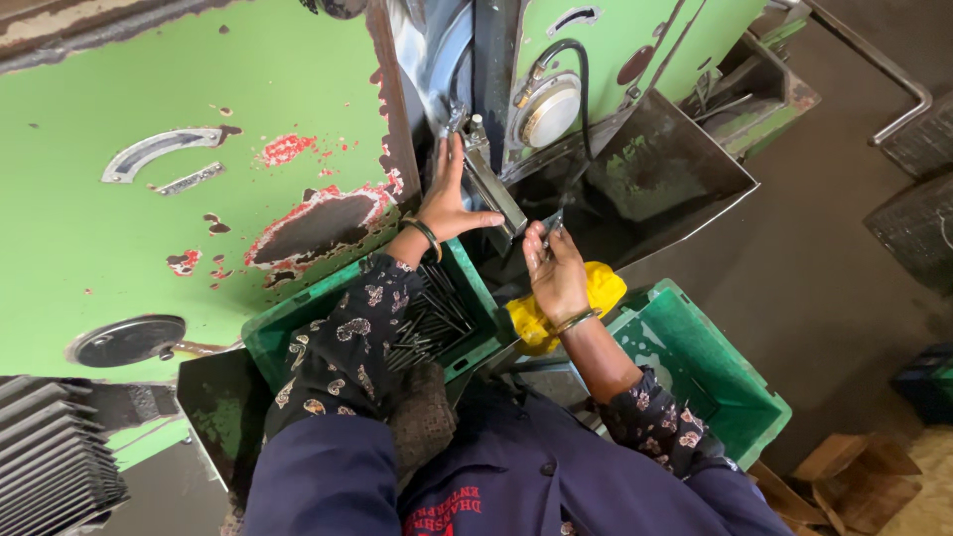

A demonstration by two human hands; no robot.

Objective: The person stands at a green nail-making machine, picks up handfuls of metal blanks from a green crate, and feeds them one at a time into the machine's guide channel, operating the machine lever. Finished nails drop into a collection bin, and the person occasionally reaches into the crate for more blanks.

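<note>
The left hand [447,203] lies flat and open, fingers stretched toward 12 o'clock, its palm and thumb pressed against a slanted metal bar [491,184] on the machine; its grip is wide open and closes around nothing. A dark bangle [425,234] circles that wrist.

Just at 3 o'clock of it, the right hand [554,273] has its fingers pinched shut on a thin dark metal piece [553,223], held up toward the bar's lower end; the view is too small to tell for sure, but it looks like a short rod or pin. A thin bangle [576,320] sits on this wrist too.

Under the right hand, toward 6 o'clock, lies a yellow cloth [541,320]. At 8 o'clock from the hands stands a green crate [266,337] holding a heap of dark metal rods [432,318], partly covered by the patterned left sleeve [347,347]. At 4 o'clock is a second green crate [720,372].

Farther out, the green machine panel [149,238], its paint chipped to red in patches, fills the 9 to 11 o'clock side. A dark metal chute [665,174] slopes away at 2 o'clock, with a round dial [549,109] and a black cable [586,89] above it at 1 o'clock. The grey floor [834,258] spreads at 3 o'clock.
</note>
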